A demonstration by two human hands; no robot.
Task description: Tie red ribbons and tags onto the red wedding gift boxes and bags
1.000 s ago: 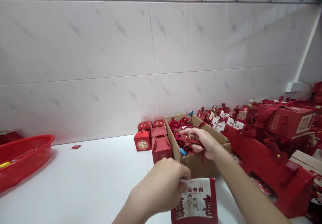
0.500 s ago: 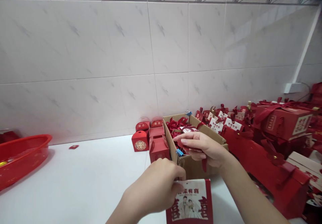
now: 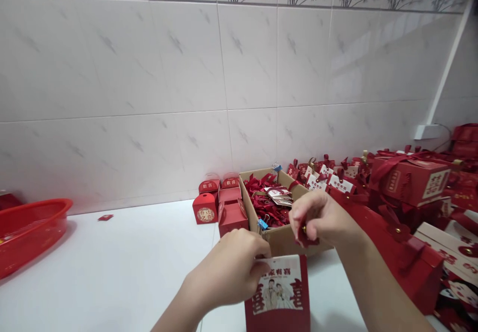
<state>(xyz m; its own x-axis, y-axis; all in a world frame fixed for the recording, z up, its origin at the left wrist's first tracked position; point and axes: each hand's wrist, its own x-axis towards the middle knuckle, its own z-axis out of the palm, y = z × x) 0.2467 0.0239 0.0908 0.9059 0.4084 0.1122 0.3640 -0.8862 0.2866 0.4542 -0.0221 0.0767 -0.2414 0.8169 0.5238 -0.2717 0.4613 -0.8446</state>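
My left hand (image 3: 233,267) pinches the top edge of a red wedding candy box (image 3: 278,292), printed with a couple and large red characters. The box stands upright at the near edge of view, its lower end cut off. Just above and to its right, the curled fingers of my right hand (image 3: 321,217) hold a dark red ribbon with a small gold stud, partly hidden by the fingers. Behind them sits an open cardboard box (image 3: 287,245) full of red ribbons (image 3: 261,197), with a small stack of printed cards (image 3: 279,195) on top.
Small red candy boxes (image 3: 205,208) stand left of the cardboard box, which has blue binder clips (image 3: 263,223). Many finished-looking red boxes (image 3: 411,182) crowd the right side. A red plastic basin (image 3: 37,232) and a small red packet (image 3: 105,217) lie at left. A tiled wall (image 3: 149,73) rises behind.
My right hand has moved right and slightly down from over the cardboard box, its fingers now curled around the ribbon. My left hand keeps its hold on the candy box.
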